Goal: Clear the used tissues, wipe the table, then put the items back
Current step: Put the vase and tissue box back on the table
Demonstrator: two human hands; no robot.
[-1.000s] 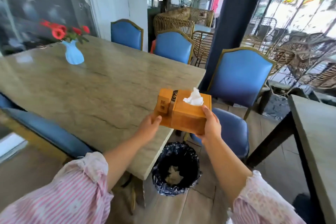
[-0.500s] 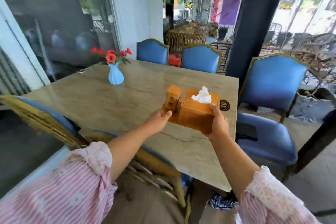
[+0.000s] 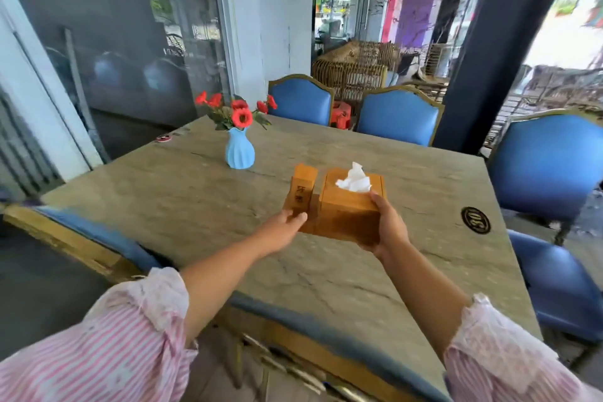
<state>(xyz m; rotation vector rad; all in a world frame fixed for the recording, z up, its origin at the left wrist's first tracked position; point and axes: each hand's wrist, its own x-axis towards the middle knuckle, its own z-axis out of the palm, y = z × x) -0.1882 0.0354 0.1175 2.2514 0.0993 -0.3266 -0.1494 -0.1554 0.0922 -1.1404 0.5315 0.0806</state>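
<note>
I have the wooden tissue holder [image 3: 349, 209] in both hands over the middle of the counter [image 3: 163, 199], a little nearer me than the blue vase [image 3: 239, 150] of red flowers. My right hand [image 3: 388, 228] is clamped on the holder's near right corner, thumb on the top edge and fingers curled beneath, so that hand takes the weight. My left hand [image 3: 280, 228] lies against the near left end of the base, below the small toothpick box [image 3: 303, 186]. Its fingers look nearly straight, which makes it more a prop than a grip. I think it is there to keep the long base level, so that the toothpick box does not tip. A white tissue [image 3: 354, 181] stands up out of the slot, loose and untouched.

I cannot tell whether the base already touches the stone or sits just above it.

I see no crumpled tissues on the counter, so I judge this to be the putting-back step, with the holder going beside the vase as a centrepiece. The black number disc [image 3: 475, 220] lies well apart to the right, near the edge. Setting the holder down calls for a flat, gentle landing. If it comes in tilted, the near edge could knock on the stone.
</note>
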